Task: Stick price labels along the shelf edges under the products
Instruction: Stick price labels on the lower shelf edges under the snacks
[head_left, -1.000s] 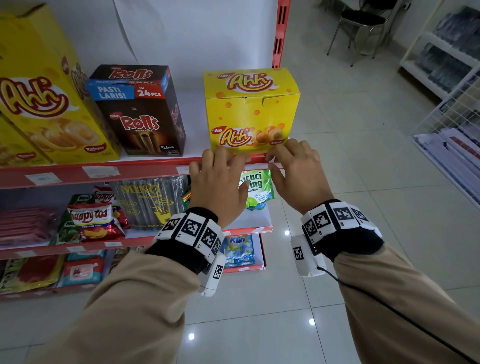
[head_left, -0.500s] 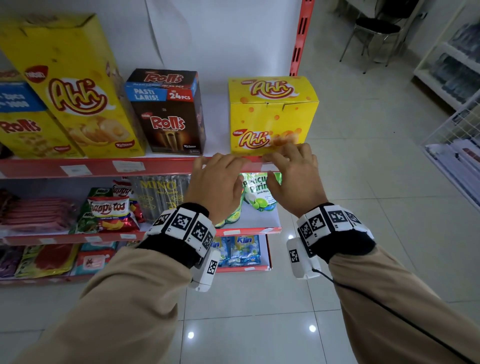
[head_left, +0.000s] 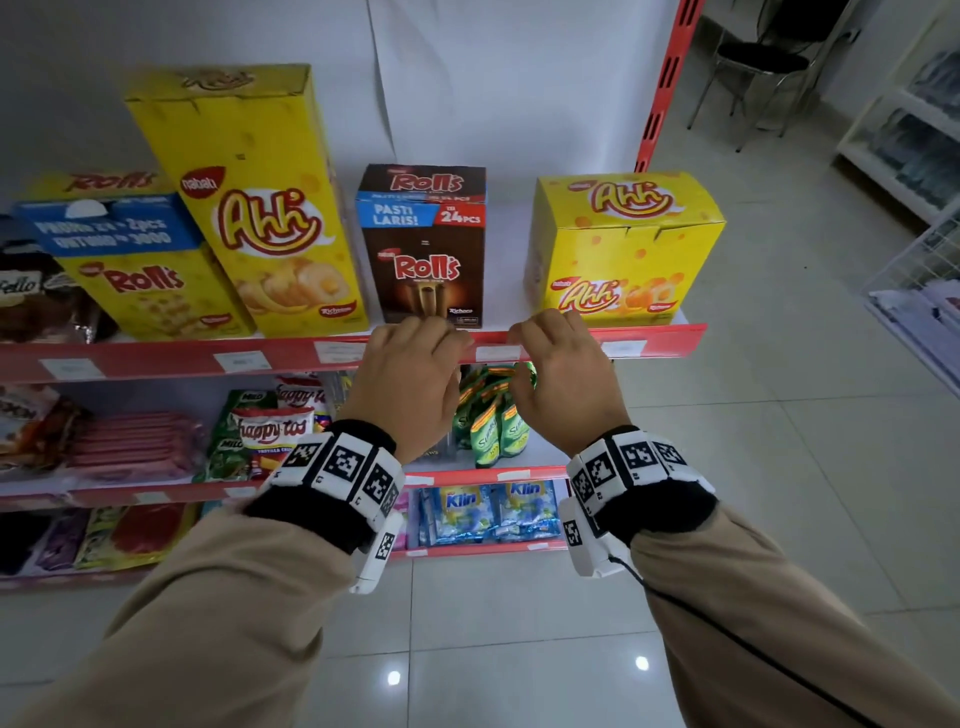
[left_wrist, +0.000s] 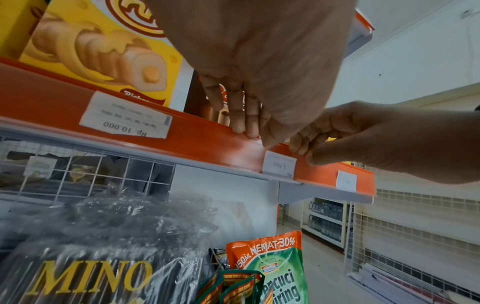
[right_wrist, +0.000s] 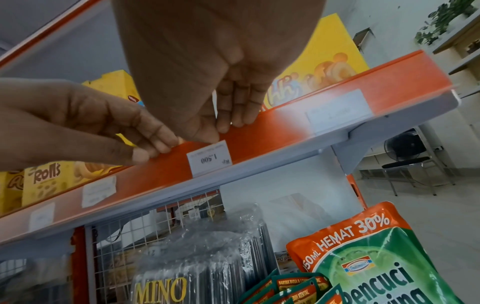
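A white price label (head_left: 496, 353) reading Rp 1.500 (right_wrist: 209, 158) sits on the red shelf edge strip (head_left: 156, 358) of the top shelf, between the brown Roll's box (head_left: 423, 244) and the small yellow Ahh box (head_left: 623, 249). My left hand (head_left: 410, 364) pinches the strip's upper edge just left of the label, thumb in front and fingers (right_wrist: 161, 142) over the top. On the label's right side my right hand (head_left: 558, 364) pinches the same edge, fingers (left_wrist: 306, 139) curled over it and the thumb by the label's top corner.
Other white labels (head_left: 241, 360) (head_left: 623, 347) line the same strip. A tall Ahh box (head_left: 260, 208) and a yellow Roll's box (head_left: 130, 265) stand further left. Snack bags and green detergent pouches (head_left: 493, 415) fill the shelf below. Tiled floor, a chair and white racks lie to the right.
Both hands have slid left along the shelf edge, from under the small Ahh box to the gap beside the brown Roll's box. A label under the Ahh box is now uncovered.
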